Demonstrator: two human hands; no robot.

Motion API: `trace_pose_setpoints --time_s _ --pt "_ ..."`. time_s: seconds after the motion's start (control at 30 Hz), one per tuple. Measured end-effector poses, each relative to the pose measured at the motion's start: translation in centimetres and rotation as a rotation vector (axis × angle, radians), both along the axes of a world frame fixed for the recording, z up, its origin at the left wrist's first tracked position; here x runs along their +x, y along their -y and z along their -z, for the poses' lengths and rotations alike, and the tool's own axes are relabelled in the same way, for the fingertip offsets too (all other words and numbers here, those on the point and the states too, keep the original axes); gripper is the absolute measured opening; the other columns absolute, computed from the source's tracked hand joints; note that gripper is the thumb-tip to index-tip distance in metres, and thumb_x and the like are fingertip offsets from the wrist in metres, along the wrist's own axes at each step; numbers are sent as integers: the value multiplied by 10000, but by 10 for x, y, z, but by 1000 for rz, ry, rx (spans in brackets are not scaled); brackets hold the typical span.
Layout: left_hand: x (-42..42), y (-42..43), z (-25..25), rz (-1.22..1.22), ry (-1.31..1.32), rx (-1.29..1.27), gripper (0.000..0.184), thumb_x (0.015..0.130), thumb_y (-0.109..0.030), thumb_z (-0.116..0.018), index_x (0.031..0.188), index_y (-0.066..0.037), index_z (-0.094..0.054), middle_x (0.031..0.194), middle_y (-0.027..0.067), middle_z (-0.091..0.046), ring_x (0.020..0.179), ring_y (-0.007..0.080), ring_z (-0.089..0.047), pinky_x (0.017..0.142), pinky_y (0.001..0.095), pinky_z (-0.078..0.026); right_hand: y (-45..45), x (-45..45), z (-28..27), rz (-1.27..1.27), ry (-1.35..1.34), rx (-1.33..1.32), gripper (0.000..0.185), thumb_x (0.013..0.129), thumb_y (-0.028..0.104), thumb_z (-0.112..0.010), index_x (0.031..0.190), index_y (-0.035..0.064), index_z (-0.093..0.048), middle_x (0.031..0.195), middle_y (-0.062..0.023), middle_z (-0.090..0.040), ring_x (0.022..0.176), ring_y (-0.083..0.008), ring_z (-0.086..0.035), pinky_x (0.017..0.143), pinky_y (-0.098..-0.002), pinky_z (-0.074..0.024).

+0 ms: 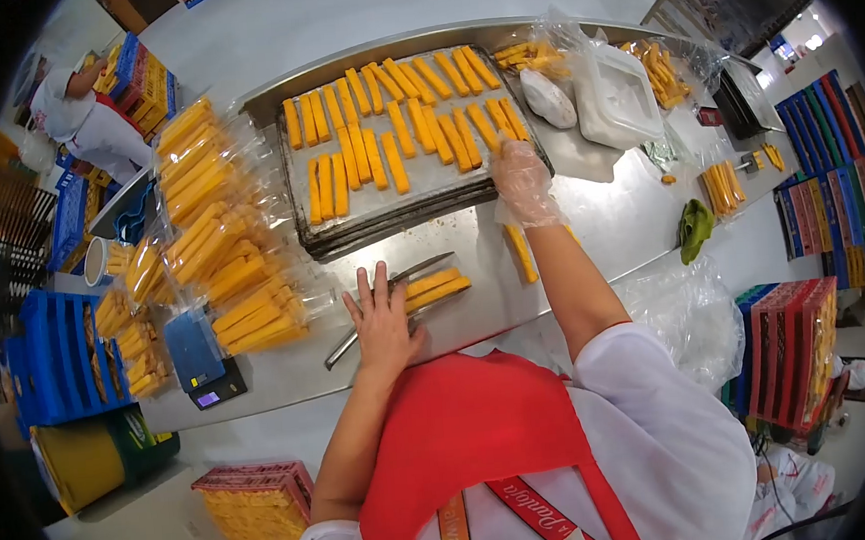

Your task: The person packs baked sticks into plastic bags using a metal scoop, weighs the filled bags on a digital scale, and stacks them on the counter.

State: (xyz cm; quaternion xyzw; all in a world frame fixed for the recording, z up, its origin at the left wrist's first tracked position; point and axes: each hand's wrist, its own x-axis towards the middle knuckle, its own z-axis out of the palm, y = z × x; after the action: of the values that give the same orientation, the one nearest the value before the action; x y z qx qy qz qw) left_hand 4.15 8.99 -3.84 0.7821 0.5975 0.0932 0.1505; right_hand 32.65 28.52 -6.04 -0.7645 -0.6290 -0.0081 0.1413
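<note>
My left hand (384, 326) rests with fingers spread over a long metal tool (343, 348), whose full shape is partly hidden. Beside that hand, a few golden-yellow breadstick-like sticks (438, 290) lie at the metal piece. My right hand (525, 188), in a clear plastic glove, is at the right front edge of the baking tray (388, 211). Its fingers are closed around the end of a yellow stick (515, 120). Rows of such sticks lie on the tray, which sits on other stacked trays. Another stick (521, 254) lies on the table under my right forearm.
Bagged sticks (237, 269) are piled at the left, near a blue scale (196, 352). A white plastic tub (616, 97) and a green cloth (695, 231) are on the right. Crates (784, 351) stand at lower right. A co-worker (81, 114) stands at upper left.
</note>
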Motion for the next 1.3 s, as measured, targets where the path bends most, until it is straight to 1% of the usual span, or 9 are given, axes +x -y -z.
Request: trace_pose_setpoints --time_s 0.17,0.3,0.6,0.7,0.77,0.87,1.1,1.27,1.3 --pt "-2 0 3 22 12 30 715 677 -270 -835 1310 -74 -566 1618 177 -218 1504 456 -113 1161 700 -117 -2 -7 -9 46 -77 34 187 917 186 -568 957 40 -678 964 -185 -706 925 -361 -707 770 -464 -583" --pt "-3 0 2 35 19 30 721 677 -257 -840 1317 -65 -569 1616 173 -223 1502 451 -128 1162 699 -122 14 -12 -47 95 -309 25 249 925 205 -539 955 8 -689 1031 -263 -683 951 -425 -672 844 -482 -551" --pt "-6 0 4 25 67 70 699 645 -233 -837 1274 -66 -582 1613 156 -234 1505 436 -123 1168 694 -137 4 14 -19 46 -164 161 296 896 277 -626 930 -14 -670 922 -218 -689 895 -371 -691 826 -455 -547" --pt "-8 1 2 35 76 29 677 651 -232 -831 1260 -64 -586 1615 150 -230 1505 433 -122 1172 691 -137 38 18 -63 -140 -1227 -117 126 861 116 -702 921 5 -692 740 -20 -617 646 -106 -567 587 -264 -467" --pt "-7 0 4 40 98 48 662 647 -227 -833 1244 -68 -594 1617 145 -225 1506 430 -122 1177 684 -138 85 -1 -106 -241 -1402 -417 98 868 93 -691 869 -1 -661 735 -22 -606 606 -86 -525 555 -234 -412" --pt "-8 -1 3 48 67 38 648 669 -267 -825 1252 -78 -616 1621 168 -224 1502 447 -123 1172 676 -145 104 -6 -81 -267 -1361 -789 76 856 40 -672 911 -10 -659 734 -37 -612 587 -103 -525 529 -252 -415" --pt "-9 -3 3 68 65 22 629 663 -273 -824 1232 -93 -627 1615 169 -238 1498 448 -132 1171 674 -148 102 -5 -30 -45 -1506 -723 179 908 132 -664 902 -45 -638 676 -51 -608 546 -136 -550 514 -270 -442" --pt "-9 -3 6 69 104 63 645 660 -261 -823 1240 -108 -587 1602 175 -263 1488 460 -154 1170 658 -179 110 -30 -19 -103 -996 -611 335 956 285 -662 912 -47 -647 664 -73 -627 544 -136 -587 523 -307 -489" --pt "-10 -2 8 70 102 64 645 660 -261 -823 1240 -108 -587 1602 175 -263 1488 460 -154 1170 658 -179 113 -35 -25 -98 -893 -623 368 911 317 -707 920 -49 -667 698 -141 -670 617 -229 -665 588 -373 -531"
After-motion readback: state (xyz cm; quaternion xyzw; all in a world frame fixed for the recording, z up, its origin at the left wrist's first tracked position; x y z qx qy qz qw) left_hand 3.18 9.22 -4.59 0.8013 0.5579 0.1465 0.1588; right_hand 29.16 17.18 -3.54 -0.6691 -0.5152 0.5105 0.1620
